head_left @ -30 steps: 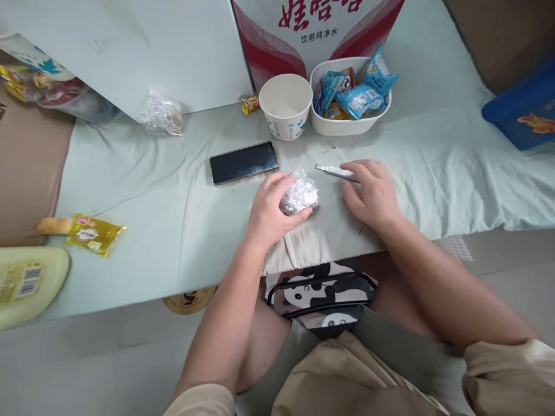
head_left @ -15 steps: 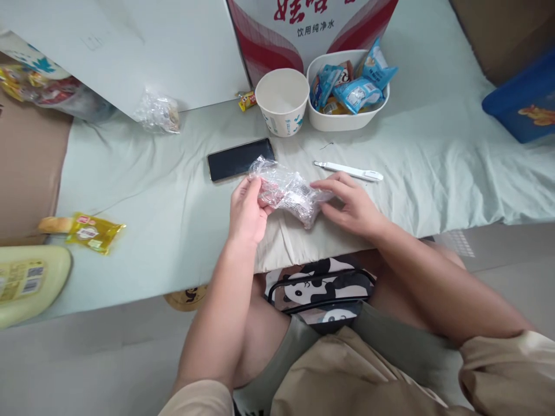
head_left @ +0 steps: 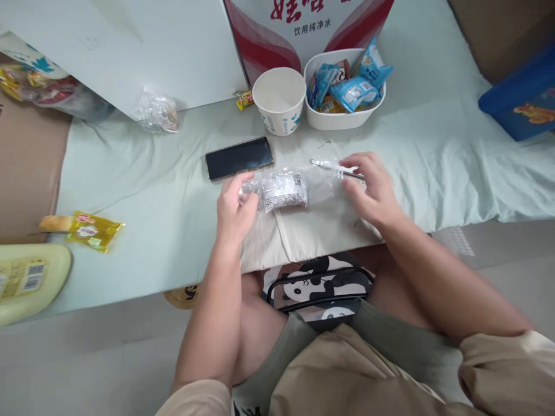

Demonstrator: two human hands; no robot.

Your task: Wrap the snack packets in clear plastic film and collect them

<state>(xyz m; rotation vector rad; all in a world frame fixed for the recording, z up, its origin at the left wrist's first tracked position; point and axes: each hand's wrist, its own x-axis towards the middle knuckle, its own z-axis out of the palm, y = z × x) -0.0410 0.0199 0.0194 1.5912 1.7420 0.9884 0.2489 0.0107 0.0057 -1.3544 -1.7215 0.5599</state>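
A clear plastic wrapper with a white printed label point(head_left: 285, 192) lies stretched lengthwise between my hands near the table's front edge. At its left end is my left hand point(head_left: 234, 209), thumb and forefinger apart on either side of the crinkled film. My right hand point(head_left: 372, 189) is at the other end, its fingers spread beside the loose film. A slim white-handled tool point(head_left: 323, 164) lies behind the wrapper, partly seen through the film and partly hidden by my right fingers. Just behind the left end rests a black phone point(head_left: 239, 158).
Behind the phone stand a paper tub point(head_left: 280, 104) and a white bin point(head_left: 342, 120) of blue snack packets. Crumpled clear plastic point(head_left: 158, 111) and an opened yellow packet point(head_left: 95, 232) lie leftward, near a pale yellow bottle point(head_left: 32, 283). A blue container point(head_left: 520, 98) is at right.
My hands have moved apart, and the bunched wrapper is now spread out with its label facing up. My left fingers have loosened. My right hand has moved right, over part of the white-handled tool.
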